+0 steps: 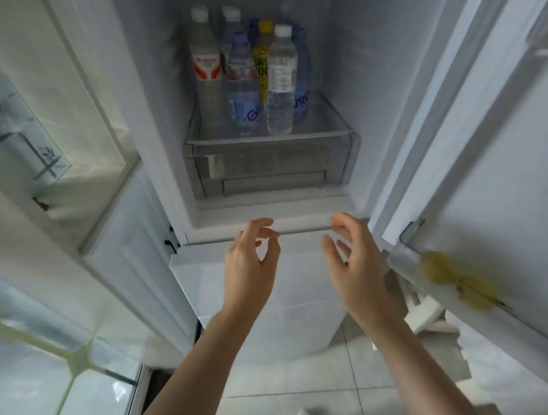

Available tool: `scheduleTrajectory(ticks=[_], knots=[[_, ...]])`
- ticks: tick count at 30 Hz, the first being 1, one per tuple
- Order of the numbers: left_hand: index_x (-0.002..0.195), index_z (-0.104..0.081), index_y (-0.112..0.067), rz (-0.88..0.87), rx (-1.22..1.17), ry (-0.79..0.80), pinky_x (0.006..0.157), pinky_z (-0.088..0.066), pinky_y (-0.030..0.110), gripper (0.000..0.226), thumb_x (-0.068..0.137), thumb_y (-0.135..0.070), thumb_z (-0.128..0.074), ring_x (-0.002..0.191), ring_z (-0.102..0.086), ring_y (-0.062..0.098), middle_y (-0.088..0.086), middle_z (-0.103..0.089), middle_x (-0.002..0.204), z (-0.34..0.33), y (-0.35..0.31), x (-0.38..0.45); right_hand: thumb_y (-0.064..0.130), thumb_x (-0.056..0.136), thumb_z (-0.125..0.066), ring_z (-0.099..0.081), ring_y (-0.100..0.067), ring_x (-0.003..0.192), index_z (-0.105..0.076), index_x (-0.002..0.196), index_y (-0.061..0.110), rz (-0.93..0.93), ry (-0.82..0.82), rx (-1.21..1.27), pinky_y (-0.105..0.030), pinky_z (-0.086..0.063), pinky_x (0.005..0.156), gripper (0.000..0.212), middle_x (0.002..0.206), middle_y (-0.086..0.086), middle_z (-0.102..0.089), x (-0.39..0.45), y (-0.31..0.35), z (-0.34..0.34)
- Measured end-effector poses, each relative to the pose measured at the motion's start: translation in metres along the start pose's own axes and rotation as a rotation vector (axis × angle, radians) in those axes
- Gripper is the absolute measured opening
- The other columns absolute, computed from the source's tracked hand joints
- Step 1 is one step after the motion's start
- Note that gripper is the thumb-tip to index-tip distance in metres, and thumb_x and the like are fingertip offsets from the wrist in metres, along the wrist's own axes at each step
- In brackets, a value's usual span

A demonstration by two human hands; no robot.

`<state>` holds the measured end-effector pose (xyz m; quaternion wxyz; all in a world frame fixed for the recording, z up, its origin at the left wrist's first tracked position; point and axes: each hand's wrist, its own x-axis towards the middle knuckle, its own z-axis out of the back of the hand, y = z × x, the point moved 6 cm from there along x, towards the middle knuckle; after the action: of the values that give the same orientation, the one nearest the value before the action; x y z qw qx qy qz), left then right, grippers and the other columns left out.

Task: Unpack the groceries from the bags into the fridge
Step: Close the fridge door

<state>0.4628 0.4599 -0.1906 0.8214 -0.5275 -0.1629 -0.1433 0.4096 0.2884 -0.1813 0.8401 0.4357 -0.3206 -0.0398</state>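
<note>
We see the fridge (357, 86) standing open, its door (497, 184) swung out to our right. Both of our hands reach toward the lower edge of the compartment and neither holds anything. Our left hand (249, 262) hangs in front of the white sill with its fingers loosely curved and spread, thumb apart from the rest. Our right hand (357, 266) is just beside it, a gap between the 2, fingers likewise relaxed and slightly bent, palm turned inward toward the left hand.

Inside, a clear plastic drawer (268, 163) sits at the bottom of the compartment, and on the shelf above it stands a tight cluster of bottles. At the front we can pick out a clear water bottle with a white cap (281, 83), just left of it a blue-tinted water bottle (242, 88), and further left a tall bottle with a red-and-white label (207, 71). Behind these stands a bottle with a yellow cap and label (263, 58); more bottles stand at the back, too crowded for us to count.

In the door's lower bin (411, 234) lie yellow fruits (459, 282), blurred. Below the compartment is the closed white lower door (263, 300), and pale tiled floor (291, 378) lies under our forearms. No bags are in view.
</note>
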Motion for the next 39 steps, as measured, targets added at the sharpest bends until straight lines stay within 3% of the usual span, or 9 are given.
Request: scheduleTrajectory(ticks=[4,7,10,13,16,21,27,34,39], knots=[[0.111,-0.06,-0.026,0.02,0.024,0.045,0.088,-0.051,0.027,0.023,0.091,-0.014,-0.057,0.094,-0.064,0.008,-0.007,-0.069,0.094,-0.011,-0.001,-0.047,0.017,0.093,-0.056,-0.054,-0.01,0.116,-0.051,0.127,0.01,-0.105,0.062,0.073,-0.034,-0.048,0.097,0.034,0.123,-0.003,-0.056,-0.039,-0.003,0.022],[0.11,-0.06,-0.029,0.057,0.036,0.115,0.086,-0.049,0.02,0.022,0.092,-0.018,-0.055,0.096,-0.063,0.006,-0.009,-0.068,0.095,-0.027,-0.01,-0.086,0.018,0.093,-0.056,-0.055,-0.009,0.115,-0.052,0.126,0.011,-0.141,0.064,0.089,-0.032,-0.049,0.097,0.033,0.122,-0.003,-0.057,-0.065,-0.012,0.045],[0.11,-0.059,-0.032,0.083,0.053,0.189,0.084,-0.046,0.014,0.021,0.092,-0.021,-0.054,0.096,-0.061,0.002,-0.011,-0.067,0.096,-0.048,-0.024,-0.125,0.015,0.093,-0.057,-0.055,-0.009,0.115,-0.052,0.125,0.01,-0.161,0.073,0.11,-0.034,-0.049,0.097,0.032,0.12,-0.003,-0.058,-0.091,-0.022,0.071],[0.109,-0.06,-0.029,0.102,0.055,0.213,0.083,-0.046,0.016,0.021,0.092,-0.017,-0.056,0.095,-0.06,0.002,-0.013,-0.067,0.093,-0.073,-0.038,-0.163,0.017,0.094,-0.055,-0.056,-0.009,0.115,-0.052,0.123,0.01,-0.153,0.089,0.111,-0.038,-0.049,0.097,0.03,0.119,-0.001,-0.059,-0.113,-0.035,0.104],[0.108,-0.061,-0.027,0.144,0.052,0.2,0.082,-0.046,0.016,0.02,0.092,-0.015,-0.057,0.094,-0.062,0.004,-0.014,-0.068,0.09,-0.102,-0.058,-0.199,0.016,0.093,-0.055,-0.057,-0.012,0.115,-0.052,0.122,0.009,-0.114,0.114,0.092,-0.04,-0.05,0.095,0.03,0.12,-0.002,-0.059,-0.131,-0.049,0.144],[0.106,-0.062,-0.025,0.16,0.016,0.127,0.084,-0.05,0.025,0.017,0.093,-0.016,-0.058,0.091,-0.065,0.009,-0.007,-0.07,0.088,-0.157,-0.106,-0.257,0.014,0.094,-0.055,-0.056,-0.008,0.116,-0.053,0.123,0.009,-0.086,0.183,0.091,-0.033,-0.048,0.098,0.029,0.121,0.003,-0.059,-0.157,-0.065,0.22],[0.104,-0.062,-0.021,0.119,0.022,0.071,0.08,-0.046,0.017,0.015,0.091,-0.022,-0.055,0.085,-0.064,0.007,-0.01,-0.07,0.085,-0.218,-0.17,-0.305,0.018,0.096,-0.053,-0.054,-0.007,0.118,-0.053,0.122,0.013,-0.082,0.211,0.098,-0.035,-0.047,0.1,0.026,0.121,0.006,-0.059,-0.182,-0.085,0.311],[0.104,-0.063,-0.022,0.025,-0.001,0.072,0.076,-0.044,0.013,0.011,0.094,-0.02,-0.059,0.087,-0.061,0.006,-0.018,-0.064,0.087,-0.264,-0.248,-0.318,0.02,0.094,-0.051,-0.06,-0.01,0.11,-0.058,0.115,0.009,-0.02,0.084,0.079,-0.032,-0.051,0.093,0.025,0.114,0.005,-0.064,-0.184,-0.088,0.405],[0.109,-0.06,-0.02,-0.098,-0.023,0.045,0.084,-0.048,0.023,0.024,0.089,-0.03,-0.05,0.097,-0.059,0.006,-0.013,-0.062,0.102,-0.294,-0.294,-0.317,0.015,0.094,-0.052,-0.062,-0.011,0.106,-0.058,0.113,0.006,0.047,-0.049,0.051,-0.032,-0.052,0.091,0.022,0.11,0.002,-0.065,-0.176,-0.088,0.468]])
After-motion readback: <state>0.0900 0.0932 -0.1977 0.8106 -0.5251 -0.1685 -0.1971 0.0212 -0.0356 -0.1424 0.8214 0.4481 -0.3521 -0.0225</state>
